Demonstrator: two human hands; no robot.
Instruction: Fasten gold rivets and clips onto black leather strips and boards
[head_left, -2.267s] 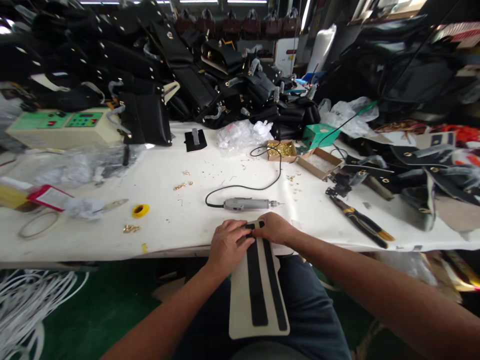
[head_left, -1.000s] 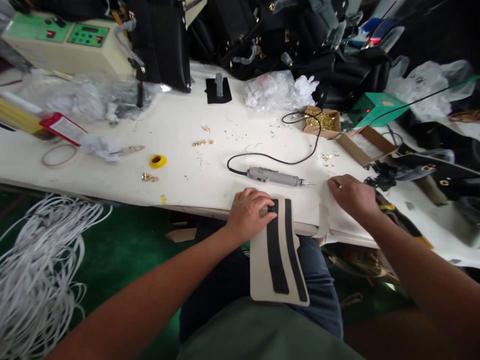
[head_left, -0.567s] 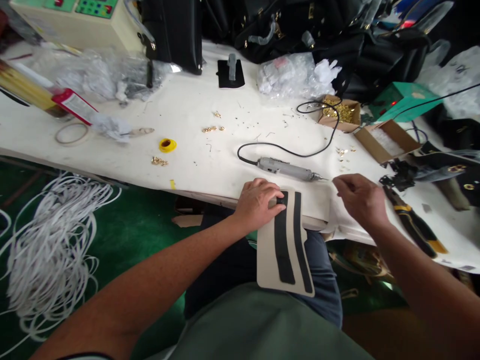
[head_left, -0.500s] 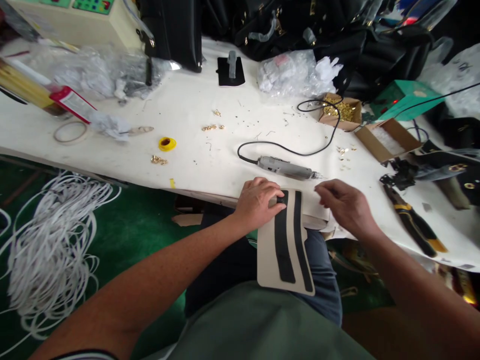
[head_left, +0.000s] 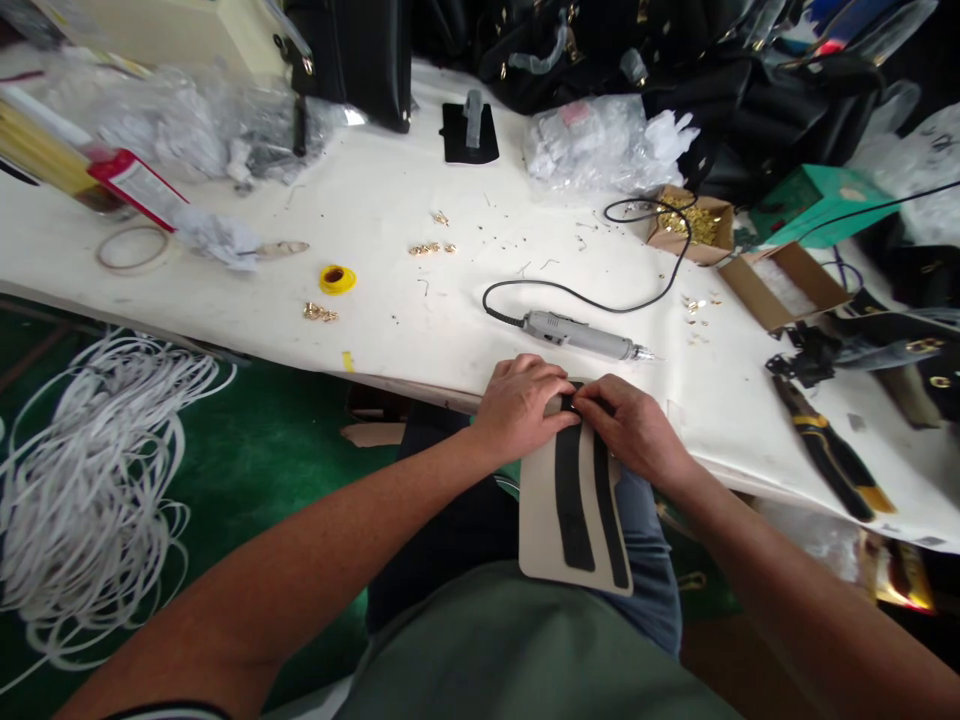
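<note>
Box [head_left: 679, 244] of gold-coloured fittings [head_left: 690, 222] stands beyond the hand-held beige panel [head_left: 541, 515].

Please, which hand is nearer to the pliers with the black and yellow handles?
The right hand: it is at the far end of the beige panel, left of the pliers. The left hand is farther left, at the same panel.

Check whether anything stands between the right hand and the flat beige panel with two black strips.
Nothing visible does. The right hand is at the upper end of the flat beige panel, beside the left hand. The grey cylindrical corded tool lies beyond them on the white tabletop, not in between.
</note>
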